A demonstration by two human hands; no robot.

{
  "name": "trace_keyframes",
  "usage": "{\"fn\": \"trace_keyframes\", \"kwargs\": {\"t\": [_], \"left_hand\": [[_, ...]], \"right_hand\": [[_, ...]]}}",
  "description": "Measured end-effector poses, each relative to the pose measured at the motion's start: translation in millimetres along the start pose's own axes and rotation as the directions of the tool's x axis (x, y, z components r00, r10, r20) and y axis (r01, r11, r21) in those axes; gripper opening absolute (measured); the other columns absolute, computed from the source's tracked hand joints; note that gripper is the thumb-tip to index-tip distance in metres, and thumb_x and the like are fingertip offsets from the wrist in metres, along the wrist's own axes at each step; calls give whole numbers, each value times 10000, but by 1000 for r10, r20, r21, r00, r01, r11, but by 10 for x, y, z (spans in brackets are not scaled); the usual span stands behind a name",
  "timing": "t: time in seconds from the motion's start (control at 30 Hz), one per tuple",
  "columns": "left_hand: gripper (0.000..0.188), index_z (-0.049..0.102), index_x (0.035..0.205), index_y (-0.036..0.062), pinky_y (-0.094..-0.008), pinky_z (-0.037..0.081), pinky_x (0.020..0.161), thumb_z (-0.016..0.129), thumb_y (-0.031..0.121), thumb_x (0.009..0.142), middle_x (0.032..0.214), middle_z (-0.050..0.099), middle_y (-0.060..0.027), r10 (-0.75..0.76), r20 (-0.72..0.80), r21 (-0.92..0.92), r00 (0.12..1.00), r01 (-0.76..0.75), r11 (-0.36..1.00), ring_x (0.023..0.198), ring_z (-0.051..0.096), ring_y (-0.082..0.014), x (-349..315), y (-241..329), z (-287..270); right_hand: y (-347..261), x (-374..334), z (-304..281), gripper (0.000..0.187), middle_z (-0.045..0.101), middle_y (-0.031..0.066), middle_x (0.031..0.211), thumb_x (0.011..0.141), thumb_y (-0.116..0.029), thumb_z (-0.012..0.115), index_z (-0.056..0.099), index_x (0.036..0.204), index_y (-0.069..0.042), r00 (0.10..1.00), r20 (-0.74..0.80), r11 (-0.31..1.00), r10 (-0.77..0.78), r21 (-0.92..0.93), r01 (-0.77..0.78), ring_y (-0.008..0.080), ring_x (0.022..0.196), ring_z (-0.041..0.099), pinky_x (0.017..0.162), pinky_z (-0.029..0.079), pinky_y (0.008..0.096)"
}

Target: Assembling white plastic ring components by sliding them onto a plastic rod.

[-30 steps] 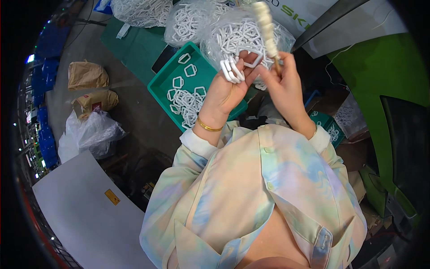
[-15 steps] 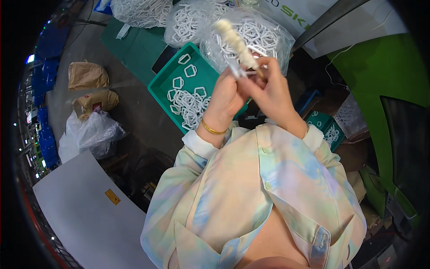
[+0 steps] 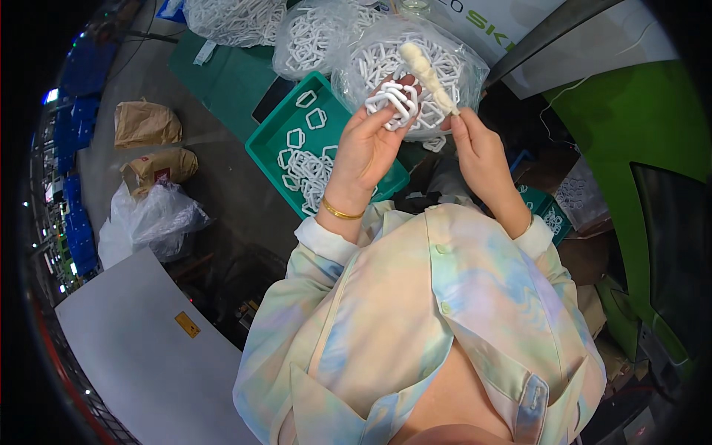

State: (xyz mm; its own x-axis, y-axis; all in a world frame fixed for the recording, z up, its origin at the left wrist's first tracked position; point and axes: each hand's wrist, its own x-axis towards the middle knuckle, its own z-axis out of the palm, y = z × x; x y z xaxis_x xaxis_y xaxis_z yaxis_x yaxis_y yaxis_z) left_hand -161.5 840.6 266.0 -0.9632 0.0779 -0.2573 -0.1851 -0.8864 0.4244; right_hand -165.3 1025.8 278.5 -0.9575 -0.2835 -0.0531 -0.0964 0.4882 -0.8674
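Right of the tray (image 3: 278,127) of links (image 3: 306,176), a bag (image 3: 472,67) holds more; left grip (image 3: 373,142) clasps several links (image 3: 397,104), right grip (image 3: 478,142) a swab (image 3: 424,68).

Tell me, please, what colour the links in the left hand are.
The links are white, clearest in the head view.

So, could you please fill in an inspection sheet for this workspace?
Surface: dark green surface, partly visible at upper left.
Job's things: white links in hand; more lie in the green tray and in clear bags beyond it.
Clutter: two brown paper bags and crumpled plastic on the floor at left.
Hands: left hand holds several links; right hand pinches the lower end of a lumpy cream stick.
Cables: thin white cord by the green panel, right.
Surroundings: pale panel with yellow label, lower left; smaller green tray, right.
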Motion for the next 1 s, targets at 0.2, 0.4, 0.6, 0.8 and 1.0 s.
{"fn": "trace_keyframes", "kwargs": {"t": [0.2, 0.4, 0.6, 0.8, 1.0], "left_hand": [[457, 435, 1376, -47, -380, 440, 1055, 438, -81, 919, 1305, 561, -159, -7, 38, 86, 999, 3, 996, 1219, 554, -240, 77, 79, -3], [401, 547, 1306, -15, -317, 480, 958, 484, -22, 910, 1223, 620, -123, 207, 205, 677, 956, -292, 676, 1117, 604, -207, 335, 409, 268], [246, 677, 1134, 53, -274, 486, 880, 565, 61, 915, 1062, 684, -68, 112, 647, 714, 754, -548, -437, 1013, 648, -176, 707, 656, 390], [329, 653, 1135, 25, -371, 473, 869, 661, 95, 814, 1181, 602, -158, 118, 541, 789, 833, -454, -414, 1006, 598, -335, 662, 916, 588], [179, 699, 1064, 54, -274, 507, 799, 623, 133, 922, 1003, 706, -74, 484, 409, 912, 774, -327, -247, 898, 669, -140, 565, 1372, -263]], "right_hand": [[-14, 51, -11, 249, 625, 198, 742, 1008, -268, 456, 601, 966, -69, 1000, -14, 995, -11, -101, 10, 412, 711, 627, 618, 468, 466], [49, 142, -301, 307, 589, 148, 696, 1029, -284, 454, 617, 945, -38, 974, -223, 999, 47, 27, -42, 247, 607, 566, 597, 439, 347], [182, 154, -343, 315, 539, 74, 661, 1033, -285, 449, 618, 951, -32, 965, -248, 994, 91, 76, -75, 134, 612, 491, 598, 415, 298], [229, 177, -373, 305, 544, 65, 678, 1030, -271, 450, 618, 950, -30, 965, -232, 990, 120, 93, -101, 122, 627, 488, 608, 414, 288], [330, 177, -411, 293, 586, 79, 739, 1029, -255, 454, 615, 953, -22, 961, -247, 992, 123, 47, -115, 128, 687, 516, 676, 438, 281]]}}
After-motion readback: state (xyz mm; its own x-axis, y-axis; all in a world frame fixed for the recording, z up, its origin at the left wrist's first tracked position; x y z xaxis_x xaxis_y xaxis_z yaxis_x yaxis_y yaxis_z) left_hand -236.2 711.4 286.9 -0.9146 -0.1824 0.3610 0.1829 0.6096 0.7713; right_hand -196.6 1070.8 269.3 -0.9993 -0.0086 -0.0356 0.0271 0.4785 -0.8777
